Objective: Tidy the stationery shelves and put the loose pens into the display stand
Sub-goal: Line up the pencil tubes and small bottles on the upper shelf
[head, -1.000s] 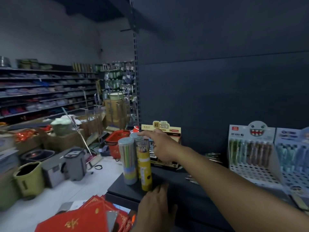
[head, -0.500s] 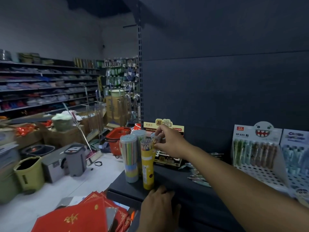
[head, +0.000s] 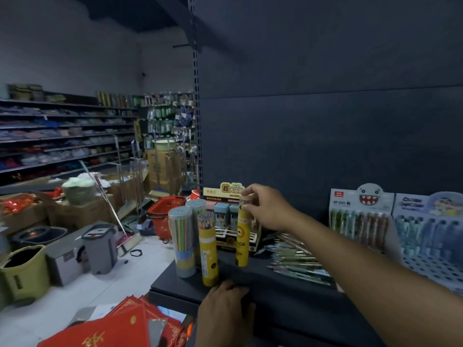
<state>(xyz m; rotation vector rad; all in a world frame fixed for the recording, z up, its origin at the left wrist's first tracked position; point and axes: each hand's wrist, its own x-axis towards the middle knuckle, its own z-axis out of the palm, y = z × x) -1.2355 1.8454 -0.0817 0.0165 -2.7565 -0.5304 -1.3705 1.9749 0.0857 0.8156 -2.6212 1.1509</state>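
Observation:
My right hand (head: 265, 209) grips the top of a yellow pencil tube (head: 242, 236) that stands upright on the dark shelf (head: 270, 284), to the right of the other tubes. Two striped tubes (head: 181, 241) and another yellow tube (head: 208, 249) stand at the shelf's left end. My left hand (head: 223, 309) rests on the shelf's front edge, below the tubes. Loose pens (head: 295, 256) lie in a heap on the shelf under my right forearm. A white pen display stand (head: 360, 219) with a toothy face stands at the right, and a blue one (head: 428, 229) beside it.
A yellow-topped display box (head: 225, 214) stands behind the tubes against the back panel. Red envelopes (head: 117, 326) lie below the shelf at the lower left. The aisle floor to the left holds bins (head: 100, 246), a red basket (head: 165, 211) and cartons.
My right hand took hold of a yellow tube from behind the group and moved it right, apart from the other tubes. My left hand stayed on the shelf edge.

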